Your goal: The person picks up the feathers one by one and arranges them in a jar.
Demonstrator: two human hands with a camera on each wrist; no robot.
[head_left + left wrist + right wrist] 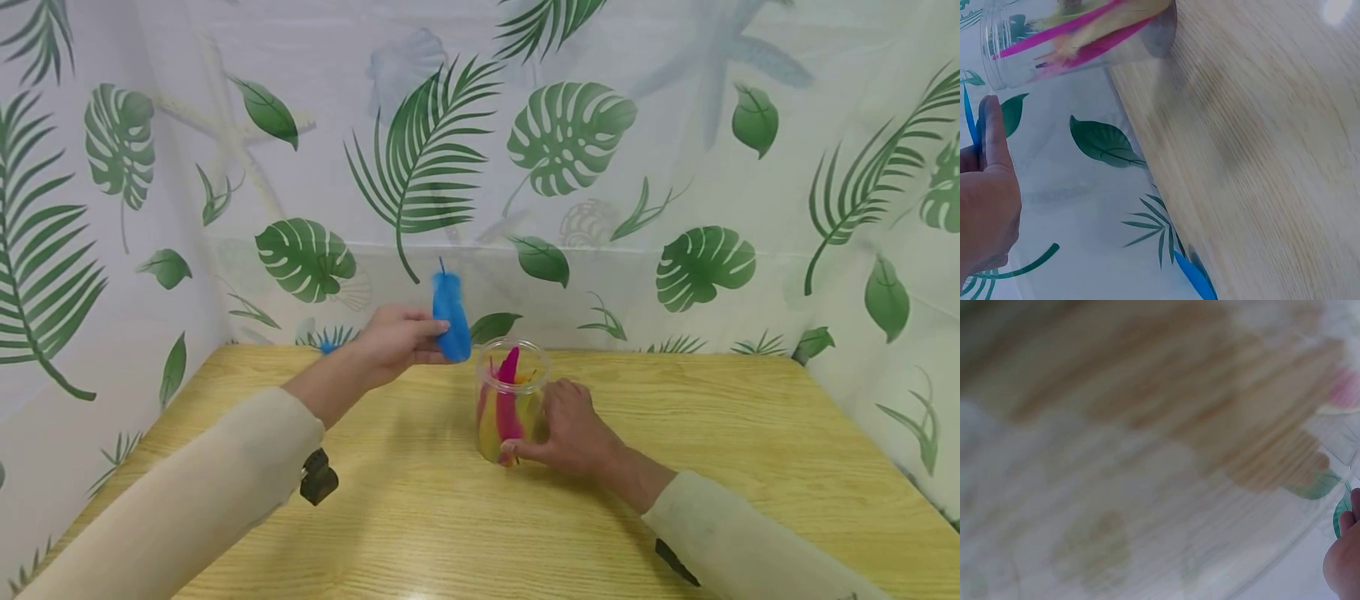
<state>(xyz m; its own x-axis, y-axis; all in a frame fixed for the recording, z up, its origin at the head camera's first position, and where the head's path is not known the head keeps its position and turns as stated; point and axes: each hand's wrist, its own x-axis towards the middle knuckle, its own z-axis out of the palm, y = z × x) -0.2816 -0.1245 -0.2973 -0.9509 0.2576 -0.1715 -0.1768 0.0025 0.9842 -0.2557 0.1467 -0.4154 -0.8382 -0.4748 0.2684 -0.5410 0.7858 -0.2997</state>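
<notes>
A blue feather [452, 321] is pinched between the thumb and fingers of my left hand [397, 343], raised left of the jar's rim. On the table stands a clear plastic jar [486, 417] with magenta and yellow feathers [507, 408] inside. My right hand [573, 433] grips the jar low on its right side, thumb across the front. In the left wrist view the jar [1150, 37] appears sideways beyond my left fingers, and the held blue feather [970, 119] shows edge-on. Only a bit of my right hand [1342, 550] enters the blurred right wrist view.
Another blue feather [327, 345] lies at the table's back left edge. Behind the wooden table [450, 533] hangs a white leaf-patterned cloth [465, 208], which also runs along both sides. Dark wrist straps [318, 477] show below the sleeves.
</notes>
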